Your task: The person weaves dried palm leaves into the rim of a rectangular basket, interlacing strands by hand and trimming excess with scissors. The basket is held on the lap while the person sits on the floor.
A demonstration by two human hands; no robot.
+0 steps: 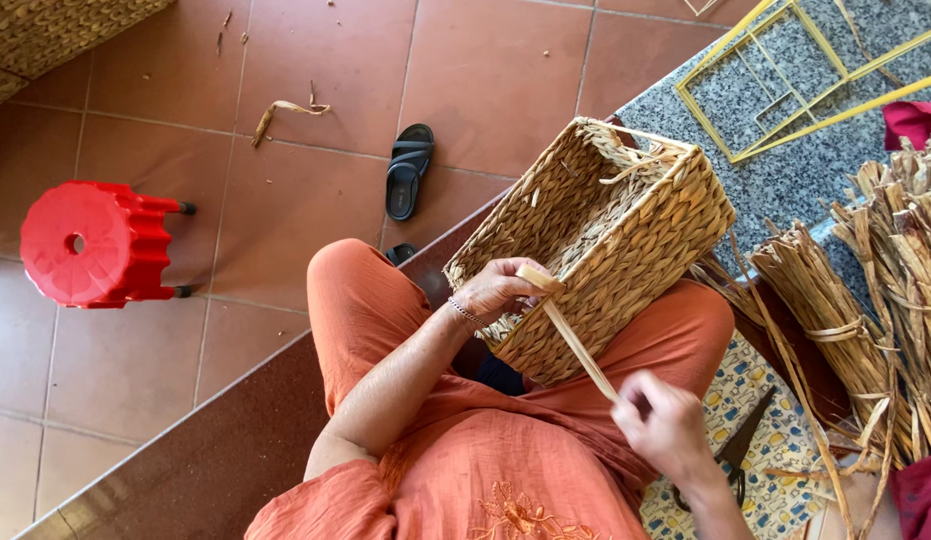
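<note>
- On lap above red tiled floor (316,90): woven basket (626,240), light, stiff-walled, best gripped at rim.
- Left hand (496,288) clasping rim; right hand (666,425) pinching flat pale strip (576,340), thin, probably pliable.

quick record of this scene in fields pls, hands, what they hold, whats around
left hand: on the rim of the woven basket, gripping one end of the flat strip
right hand: pinching the strip's other end
basket: tilted on the lap
right side: bundled dried fibre, scissors on patterned cloth
floor: red stool, black sandal
</note>
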